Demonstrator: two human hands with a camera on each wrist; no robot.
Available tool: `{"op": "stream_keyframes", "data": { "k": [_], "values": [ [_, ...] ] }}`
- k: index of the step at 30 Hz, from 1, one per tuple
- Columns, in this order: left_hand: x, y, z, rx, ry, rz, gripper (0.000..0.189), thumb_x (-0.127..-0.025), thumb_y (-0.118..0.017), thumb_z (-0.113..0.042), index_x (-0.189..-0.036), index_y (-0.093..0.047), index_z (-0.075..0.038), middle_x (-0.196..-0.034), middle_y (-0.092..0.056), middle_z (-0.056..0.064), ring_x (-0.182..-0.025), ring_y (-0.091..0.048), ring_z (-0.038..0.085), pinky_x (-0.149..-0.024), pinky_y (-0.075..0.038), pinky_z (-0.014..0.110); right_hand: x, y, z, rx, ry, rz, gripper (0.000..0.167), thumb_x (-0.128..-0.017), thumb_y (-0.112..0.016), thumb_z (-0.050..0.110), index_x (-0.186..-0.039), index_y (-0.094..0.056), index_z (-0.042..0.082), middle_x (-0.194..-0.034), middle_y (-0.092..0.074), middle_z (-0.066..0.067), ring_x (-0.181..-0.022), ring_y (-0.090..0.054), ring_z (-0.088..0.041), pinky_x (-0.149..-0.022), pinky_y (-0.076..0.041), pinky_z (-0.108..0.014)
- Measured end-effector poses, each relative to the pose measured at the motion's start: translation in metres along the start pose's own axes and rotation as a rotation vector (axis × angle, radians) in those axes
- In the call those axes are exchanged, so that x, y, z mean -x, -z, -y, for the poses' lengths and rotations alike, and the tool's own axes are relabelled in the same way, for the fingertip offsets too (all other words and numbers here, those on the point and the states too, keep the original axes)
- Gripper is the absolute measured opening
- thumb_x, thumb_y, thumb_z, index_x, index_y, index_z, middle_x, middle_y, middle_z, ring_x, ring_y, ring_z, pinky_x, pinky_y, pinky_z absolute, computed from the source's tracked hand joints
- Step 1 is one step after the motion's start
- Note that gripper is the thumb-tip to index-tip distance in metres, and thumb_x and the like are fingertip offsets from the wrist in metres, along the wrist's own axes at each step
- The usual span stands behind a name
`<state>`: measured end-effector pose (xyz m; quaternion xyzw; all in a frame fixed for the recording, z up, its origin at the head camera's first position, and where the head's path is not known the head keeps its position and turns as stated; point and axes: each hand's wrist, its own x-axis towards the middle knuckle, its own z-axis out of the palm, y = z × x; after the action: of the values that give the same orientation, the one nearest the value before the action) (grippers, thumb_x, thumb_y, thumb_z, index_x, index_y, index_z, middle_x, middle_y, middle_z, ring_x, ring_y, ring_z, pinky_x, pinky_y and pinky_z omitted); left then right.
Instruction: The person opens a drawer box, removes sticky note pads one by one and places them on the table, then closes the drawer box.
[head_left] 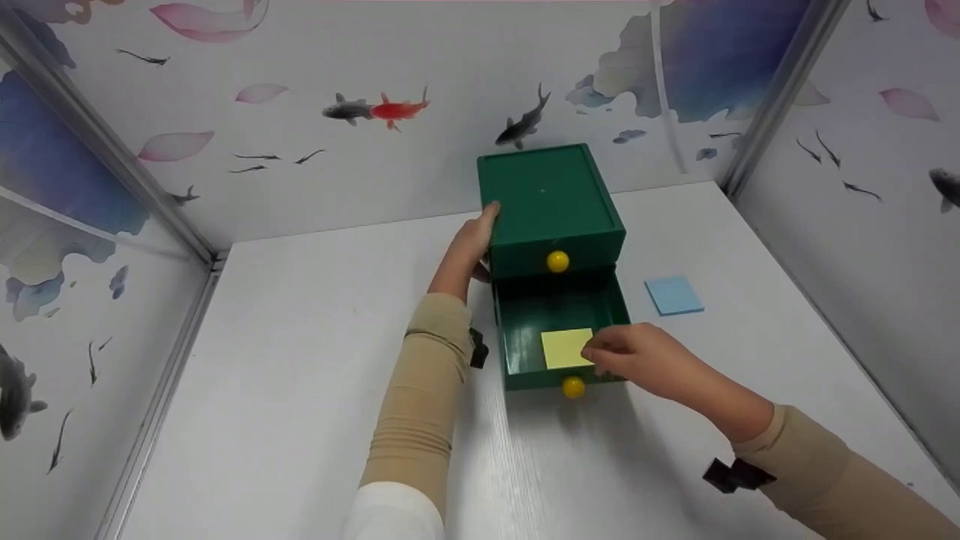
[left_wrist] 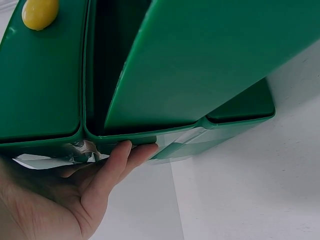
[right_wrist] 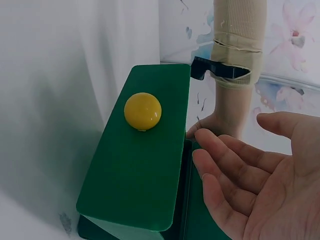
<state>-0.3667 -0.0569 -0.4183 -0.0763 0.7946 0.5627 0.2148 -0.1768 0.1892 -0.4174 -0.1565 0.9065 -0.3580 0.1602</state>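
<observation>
A green two-drawer cabinet (head_left: 551, 195) stands against the back wall, its lower drawer (head_left: 517, 356) pulled out and its upper one closed. My left hand (head_left: 474, 238) rests along the cabinet's left side; in the left wrist view its fingers (left_wrist: 117, 162) lie nearly straight against the wall. Inside the lower drawer lies a yellow sticky note pad (head_left: 564, 349). Over the drawer's right front corner is my right hand (head_left: 649, 358), its fingertips overlapping the pad's right edge in the head view. The right wrist view shows that hand's fingers (right_wrist: 240, 180) loosely bent, holding nothing.
To the right of the cabinet, a light blue sticky note pad (head_left: 673, 295) lies on the white table (head_left: 300, 390). Yellow round knobs stick out from the upper drawer (head_left: 517, 260) and the lower one. Printed panels (head_left: 360, 165) enclose the table behind and at both sides.
</observation>
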Motion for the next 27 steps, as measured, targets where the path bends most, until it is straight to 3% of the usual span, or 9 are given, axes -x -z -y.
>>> {"op": "stream_keyframes", "data": {
  "k": [6, 15, 20, 27],
  "values": [
    [-0.002, 0.001, -0.001, 0.002, 0.002, 0.007, 0.085, -0.094, -0.029, -0.070, -0.149, -0.035, -0.006, -0.119, -0.051, 0.026, -0.097, -0.063, 0.040, -0.072, -0.057, 0.049, -0.016, 0.011, -0.002, 0.017, 0.005, 0.017, 0.038, -0.100, -0.055, 0.037, -0.112, -0.069, 0.004, -0.090, -0.069, -0.004, -0.086, -0.063, -0.025, -0.078, -0.053, -0.042],
    [-0.001, -0.002, 0.001, -0.006, 0.003, 0.002, 0.084, -0.094, -0.029, -0.070, -0.148, -0.038, -0.006, -0.119, -0.052, 0.025, -0.097, -0.063, 0.039, -0.072, -0.057, 0.048, -0.043, 0.014, -0.012, 0.031, -0.056, 0.069, 0.038, -0.100, -0.054, 0.034, -0.115, -0.068, 0.002, -0.100, -0.067, -0.011, -0.089, -0.060, -0.028, -0.077, -0.053, -0.041],
    [-0.002, 0.000, 0.000, 0.003, 0.025, 0.017, 0.085, -0.094, -0.029, -0.070, -0.150, -0.033, -0.006, -0.125, -0.049, 0.027, -0.103, -0.061, 0.041, -0.073, -0.057, 0.049, -0.056, 0.011, -0.018, 0.057, -0.087, 0.079, 0.039, -0.100, -0.053, 0.035, -0.122, -0.064, 0.004, -0.112, -0.065, -0.011, -0.095, -0.059, -0.027, -0.085, -0.051, -0.044],
    [-0.003, 0.001, -0.001, 0.017, 0.024, 0.025, 0.085, -0.094, -0.030, -0.069, -0.151, -0.031, -0.006, -0.129, -0.047, 0.026, -0.104, -0.061, 0.040, -0.072, -0.057, 0.049, -0.069, 0.003, -0.022, 0.139, -0.068, 0.102, 0.045, -0.099, -0.054, 0.036, -0.128, -0.059, 0.001, -0.123, -0.061, -0.015, -0.106, -0.058, -0.029, -0.095, -0.047, -0.050]
  ]
}}
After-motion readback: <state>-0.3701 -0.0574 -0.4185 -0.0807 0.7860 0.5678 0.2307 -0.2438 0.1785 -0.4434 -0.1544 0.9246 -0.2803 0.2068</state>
